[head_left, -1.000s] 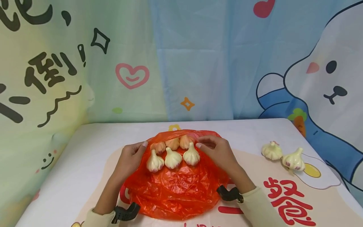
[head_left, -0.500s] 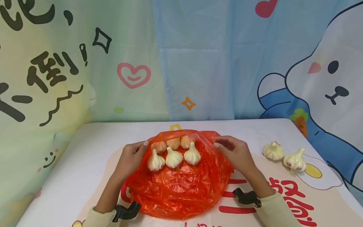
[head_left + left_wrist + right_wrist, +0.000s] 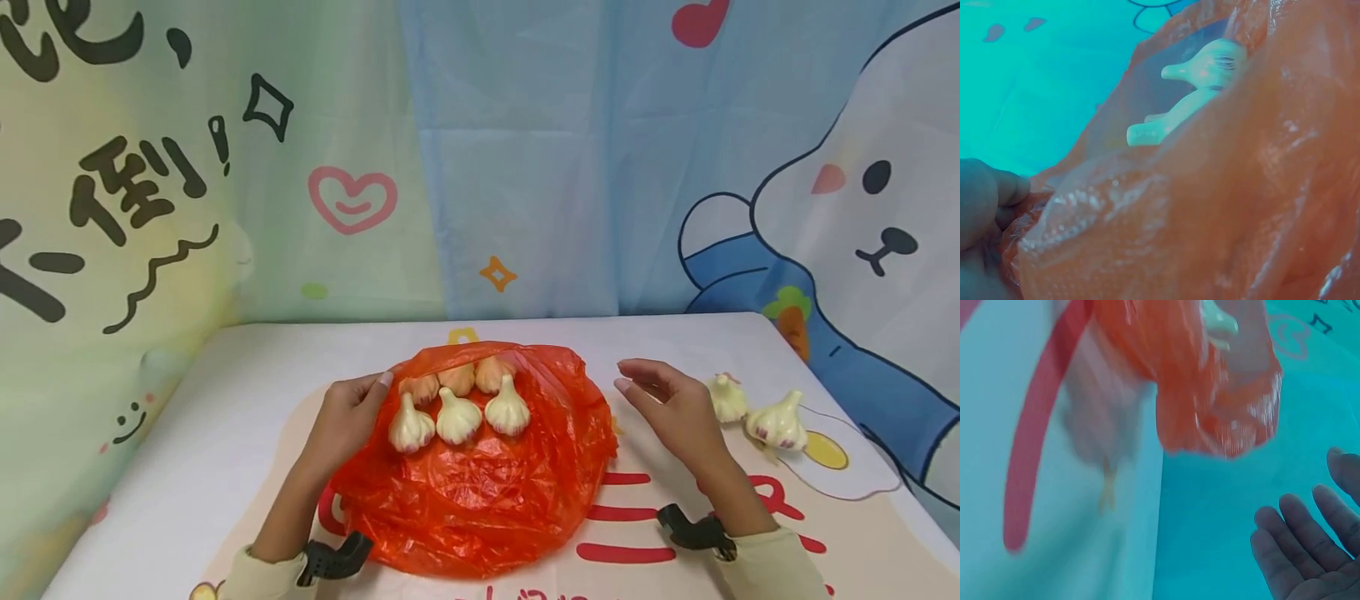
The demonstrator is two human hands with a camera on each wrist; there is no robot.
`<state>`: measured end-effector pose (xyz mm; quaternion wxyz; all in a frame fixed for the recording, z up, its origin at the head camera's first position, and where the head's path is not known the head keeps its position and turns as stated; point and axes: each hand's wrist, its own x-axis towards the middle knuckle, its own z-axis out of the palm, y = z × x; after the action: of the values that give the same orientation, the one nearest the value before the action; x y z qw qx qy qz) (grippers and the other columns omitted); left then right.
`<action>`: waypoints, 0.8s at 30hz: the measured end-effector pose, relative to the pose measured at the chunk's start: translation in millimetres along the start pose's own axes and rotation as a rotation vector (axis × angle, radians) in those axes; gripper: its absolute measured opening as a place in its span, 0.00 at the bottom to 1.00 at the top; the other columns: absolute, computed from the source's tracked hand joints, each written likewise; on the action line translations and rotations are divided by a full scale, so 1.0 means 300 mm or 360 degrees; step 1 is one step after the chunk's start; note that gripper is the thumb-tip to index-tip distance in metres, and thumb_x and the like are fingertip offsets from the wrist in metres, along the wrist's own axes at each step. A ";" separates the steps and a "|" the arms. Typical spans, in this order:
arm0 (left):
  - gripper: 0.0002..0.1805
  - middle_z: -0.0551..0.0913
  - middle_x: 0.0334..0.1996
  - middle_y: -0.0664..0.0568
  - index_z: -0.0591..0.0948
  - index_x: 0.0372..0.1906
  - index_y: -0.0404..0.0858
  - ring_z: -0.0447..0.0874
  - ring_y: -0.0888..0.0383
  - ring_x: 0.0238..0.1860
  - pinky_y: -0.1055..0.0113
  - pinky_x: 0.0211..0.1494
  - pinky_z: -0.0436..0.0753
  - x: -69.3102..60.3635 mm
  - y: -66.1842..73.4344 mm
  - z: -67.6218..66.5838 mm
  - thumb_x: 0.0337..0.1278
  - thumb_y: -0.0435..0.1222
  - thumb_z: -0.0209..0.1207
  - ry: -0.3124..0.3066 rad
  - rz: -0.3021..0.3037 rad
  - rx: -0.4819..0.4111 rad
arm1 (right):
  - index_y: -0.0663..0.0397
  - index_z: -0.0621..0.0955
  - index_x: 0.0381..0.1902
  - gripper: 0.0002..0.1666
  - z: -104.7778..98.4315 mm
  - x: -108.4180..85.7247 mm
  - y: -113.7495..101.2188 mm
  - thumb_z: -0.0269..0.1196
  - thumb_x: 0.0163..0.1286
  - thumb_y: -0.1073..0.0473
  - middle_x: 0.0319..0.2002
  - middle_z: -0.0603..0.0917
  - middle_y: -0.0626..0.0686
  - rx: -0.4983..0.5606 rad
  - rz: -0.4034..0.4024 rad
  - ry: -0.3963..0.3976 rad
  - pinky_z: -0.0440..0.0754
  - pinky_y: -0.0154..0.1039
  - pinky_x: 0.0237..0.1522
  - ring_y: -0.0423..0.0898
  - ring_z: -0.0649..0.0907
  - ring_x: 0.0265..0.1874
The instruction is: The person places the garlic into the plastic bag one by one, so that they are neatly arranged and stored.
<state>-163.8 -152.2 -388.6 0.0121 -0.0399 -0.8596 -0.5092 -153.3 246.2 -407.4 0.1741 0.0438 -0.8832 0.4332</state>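
A thin red plastic bag (image 3: 480, 500) lies spread on the table with its mouth held up. Three garlic bulbs (image 3: 459, 417) show plainly in a row at the mouth; more garlic (image 3: 457, 380) shows through the film behind them. At the bag's left edge, my left hand (image 3: 347, 421) pinches the rim between thumb and fingers, as the left wrist view confirms. My right hand (image 3: 675, 417) is apart from the bag, between it and two loose garlic bulbs (image 3: 777, 423) on the right. Its fingers are loosely extended and hold nothing in the right wrist view.
The white table (image 3: 165, 433) carries a printed pattern with red characters and a fried egg. A printed cloth (image 3: 517, 167) hangs right behind the table's back edge. A black wrist camera (image 3: 333, 558) sits on my left wrist, and another (image 3: 693, 529) on my right.
My right hand has moved right, away from the bag's mouth toward the two loose bulbs. The bag's right side has spread outward. My left hand keeps its hold on the rim.
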 end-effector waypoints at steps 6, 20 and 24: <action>0.24 0.85 0.44 0.43 0.82 0.56 0.34 0.78 0.48 0.33 0.68 0.29 0.78 -0.003 -0.002 -0.003 0.74 0.48 0.48 -0.0002 0.0002 0.0009 | 0.55 0.81 0.56 0.22 -0.053 0.007 0.043 0.65 0.68 0.51 0.53 0.82 0.57 -0.0079 -0.0013 0.0140 0.77 0.32 0.49 0.56 0.80 0.54; 0.25 0.85 0.44 0.42 0.82 0.57 0.34 0.81 0.48 0.40 0.62 0.42 0.83 0.000 0.007 -0.007 0.74 0.49 0.47 -0.0005 0.0006 0.0011 | 0.53 0.76 0.64 0.28 -0.206 0.012 0.140 0.63 0.69 0.49 0.61 0.78 0.57 -0.0247 0.0195 0.0364 0.70 0.30 0.58 0.56 0.75 0.61; 0.25 0.85 0.43 0.44 0.82 0.57 0.35 0.81 0.50 0.40 0.62 0.42 0.83 0.001 0.006 -0.006 0.74 0.50 0.47 0.0002 -0.0016 0.0034 | 0.52 0.72 0.68 0.34 -0.223 0.016 0.169 0.63 0.69 0.46 0.66 0.72 0.59 -0.0247 0.0281 0.0295 0.71 0.48 0.60 0.61 0.69 0.65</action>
<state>-164.1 -152.9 -386.2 0.0106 -0.0351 -0.8653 -0.5000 -151.3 330.2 -405.9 0.2189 -0.0878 -0.8946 0.3795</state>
